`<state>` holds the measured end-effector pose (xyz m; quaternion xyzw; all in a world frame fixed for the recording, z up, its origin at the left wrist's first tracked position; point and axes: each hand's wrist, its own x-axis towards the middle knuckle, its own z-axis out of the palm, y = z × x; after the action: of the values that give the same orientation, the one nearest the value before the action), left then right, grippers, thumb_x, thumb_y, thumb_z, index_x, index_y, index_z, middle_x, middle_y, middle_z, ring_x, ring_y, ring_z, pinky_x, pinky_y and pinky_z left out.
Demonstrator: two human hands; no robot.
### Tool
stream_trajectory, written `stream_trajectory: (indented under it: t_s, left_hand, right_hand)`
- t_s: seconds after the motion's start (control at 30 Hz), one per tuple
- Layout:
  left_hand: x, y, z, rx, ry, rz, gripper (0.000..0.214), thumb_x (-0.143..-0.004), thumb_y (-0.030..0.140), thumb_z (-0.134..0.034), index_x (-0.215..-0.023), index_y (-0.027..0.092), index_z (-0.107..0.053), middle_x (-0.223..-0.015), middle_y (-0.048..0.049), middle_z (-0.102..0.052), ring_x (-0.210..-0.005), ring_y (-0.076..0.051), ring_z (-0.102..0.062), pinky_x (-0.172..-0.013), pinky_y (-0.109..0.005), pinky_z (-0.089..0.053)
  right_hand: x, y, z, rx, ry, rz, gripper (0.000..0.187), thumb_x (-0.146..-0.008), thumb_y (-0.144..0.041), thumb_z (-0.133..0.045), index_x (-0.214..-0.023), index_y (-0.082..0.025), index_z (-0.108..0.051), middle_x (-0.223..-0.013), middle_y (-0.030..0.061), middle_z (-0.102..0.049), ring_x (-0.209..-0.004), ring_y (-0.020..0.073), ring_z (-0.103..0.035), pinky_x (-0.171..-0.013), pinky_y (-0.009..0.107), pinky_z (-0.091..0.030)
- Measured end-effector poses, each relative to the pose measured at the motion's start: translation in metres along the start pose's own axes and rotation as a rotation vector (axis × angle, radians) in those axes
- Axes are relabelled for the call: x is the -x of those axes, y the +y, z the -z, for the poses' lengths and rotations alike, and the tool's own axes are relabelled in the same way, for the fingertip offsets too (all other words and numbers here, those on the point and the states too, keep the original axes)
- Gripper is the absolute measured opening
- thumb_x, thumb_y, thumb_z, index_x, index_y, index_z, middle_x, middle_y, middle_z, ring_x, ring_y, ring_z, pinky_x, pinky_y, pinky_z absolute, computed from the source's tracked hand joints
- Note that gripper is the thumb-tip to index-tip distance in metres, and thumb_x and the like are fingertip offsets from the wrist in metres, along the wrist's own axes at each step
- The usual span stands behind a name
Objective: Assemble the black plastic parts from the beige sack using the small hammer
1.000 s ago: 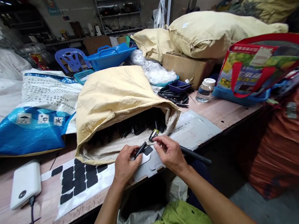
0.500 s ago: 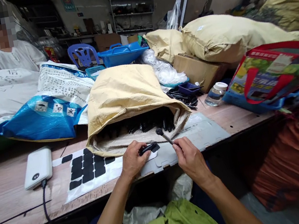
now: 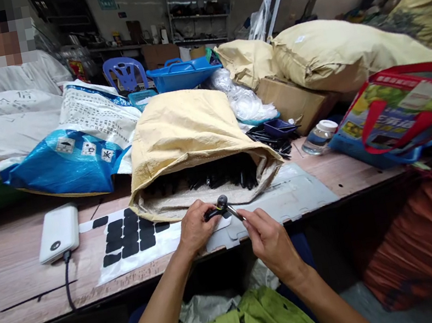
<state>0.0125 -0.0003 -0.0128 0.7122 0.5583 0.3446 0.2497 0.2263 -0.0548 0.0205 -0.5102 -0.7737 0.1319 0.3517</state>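
Note:
My left hand (image 3: 195, 231) is closed on a small black plastic part (image 3: 211, 213) at the table's front edge. My right hand (image 3: 267, 240) pinches a thin metal rod with a round dark head (image 3: 227, 207), and that head touches the black part. Both hands hover just in front of the open mouth of a tan sack (image 3: 191, 138) that lies on its side with several black parts inside. Under the hands lies a white sheet with black adhesive pads (image 3: 127, 238), beside a grey flat plate (image 3: 288, 193).
A white power bank (image 3: 58, 232) with a cable lies at the left on the wooden table (image 3: 16, 286). Blue-and-white bags, tan sacks, a cardboard box, a clear jar (image 3: 319, 136) and a red-handled bag (image 3: 402, 106) crowd the back. Another person sits at the far left.
My right hand has brought the rod's head down and left until it meets the black part in my left hand. The view has shifted slightly.

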Motion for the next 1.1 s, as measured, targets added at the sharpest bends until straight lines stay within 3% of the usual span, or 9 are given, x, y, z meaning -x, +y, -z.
stream_trajectory:
  t_s: [0.13,0.3,0.43,0.53,0.63,0.8,0.93,1.03,1.1]
  left_hand:
    - [0.001,0.002,0.001,0.036,0.014,0.015,0.023,-0.082,0.024,-0.072,-0.105,0.023,-0.068,-0.091,-0.0001,-0.063,-0.085,-0.018,-0.059,-0.075,-0.029,-0.043]
    - [0.003,0.003,0.0,0.098,0.059,0.104,0.046,-0.078,0.023,-0.076,-0.119,0.026,-0.056,-0.085,0.0039,-0.062,-0.079,-0.017,-0.059,-0.072,-0.028,-0.042]
    - [0.003,0.004,0.0,0.025,0.036,-0.009,0.031,-0.083,0.024,-0.071,-0.113,0.024,-0.066,-0.093,-0.001,-0.064,-0.088,-0.02,-0.06,-0.08,-0.03,-0.044]
    - [0.003,0.002,0.003,0.014,-0.009,-0.064,0.02,-0.088,0.029,-0.065,-0.107,0.024,-0.072,-0.094,-0.0033,-0.064,-0.095,-0.023,-0.06,-0.086,-0.033,-0.045]
    - [0.002,-0.002,0.006,0.193,0.028,-0.015,0.02,-0.09,0.032,-0.064,-0.105,0.022,-0.07,-0.099,-0.0038,-0.066,-0.096,-0.022,-0.061,-0.087,-0.033,-0.046]
    - [0.002,-0.008,0.009,0.74,0.168,0.161,0.035,-0.085,0.042,-0.073,-0.108,0.018,-0.063,-0.097,-0.0037,-0.07,-0.085,-0.016,-0.063,-0.078,-0.027,-0.049]
    - [0.002,-0.007,0.012,0.93,0.167,0.193,0.041,-0.078,0.04,-0.081,-0.106,0.018,-0.061,-0.098,-0.0057,-0.074,-0.074,-0.013,-0.062,-0.066,-0.024,-0.048]
    - [0.003,-0.006,0.015,0.973,0.126,0.211,0.043,-0.074,0.038,-0.084,-0.104,0.018,-0.061,-0.095,-0.0054,-0.075,-0.069,-0.012,-0.06,-0.062,-0.024,-0.047]
    - [0.003,-0.006,0.016,0.982,0.111,0.212,0.041,-0.072,0.036,-0.085,-0.101,0.018,-0.062,-0.095,-0.0051,-0.075,-0.074,-0.014,-0.063,-0.066,-0.025,-0.048]
  right_hand:
    - [-0.003,-0.01,0.0,-0.042,0.019,0.013,0.037,-0.105,-0.021,-0.042,-0.136,-0.024,-0.061,-0.104,0.0088,-0.066,-0.097,0.0217,-0.066,-0.088,0.033,-0.054]
    - [-0.002,-0.012,-0.006,0.009,-0.081,0.0,0.036,-0.104,-0.02,-0.042,-0.133,-0.023,-0.063,-0.097,0.0074,-0.065,-0.085,0.0203,-0.065,-0.079,0.031,-0.054]
    - [-0.01,-0.002,0.002,0.048,0.01,-0.031,0.034,-0.104,-0.023,-0.043,-0.131,-0.023,-0.065,-0.102,0.0077,-0.066,-0.093,0.0215,-0.066,-0.082,0.031,-0.052]
    - [-0.02,0.013,0.011,0.216,0.076,-0.075,0.032,-0.102,-0.023,-0.047,-0.127,-0.023,-0.068,-0.1,0.0071,-0.066,-0.093,0.0224,-0.064,-0.081,0.031,-0.049]
    - [-0.027,0.033,0.012,0.406,0.069,-0.091,0.03,-0.099,-0.02,-0.05,-0.122,-0.023,-0.071,-0.094,0.0069,-0.064,-0.088,0.0226,-0.06,-0.076,0.032,-0.045]
    - [-0.028,0.044,0.004,0.527,0.091,-0.073,0.026,-0.095,-0.017,-0.056,-0.114,-0.022,-0.073,-0.096,0.0095,-0.065,-0.097,0.0278,-0.053,-0.081,0.037,-0.042]
    - [-0.033,0.023,-0.007,0.246,0.137,-0.018,0.031,-0.095,-0.016,-0.056,-0.123,-0.02,-0.069,-0.106,0.0112,-0.065,-0.104,0.0272,-0.055,-0.094,0.041,-0.045]
    - [-0.041,0.002,-0.021,-0.105,0.005,0.027,0.032,-0.093,-0.019,-0.06,-0.125,-0.021,-0.066,-0.107,0.0086,-0.067,-0.098,0.0225,-0.061,-0.09,0.035,-0.05]
    - [-0.046,-0.007,-0.033,-0.189,-0.079,0.038,0.03,-0.092,-0.022,-0.065,-0.122,-0.023,-0.067,-0.102,0.0062,-0.067,-0.095,0.0209,-0.062,-0.086,0.033,-0.05]
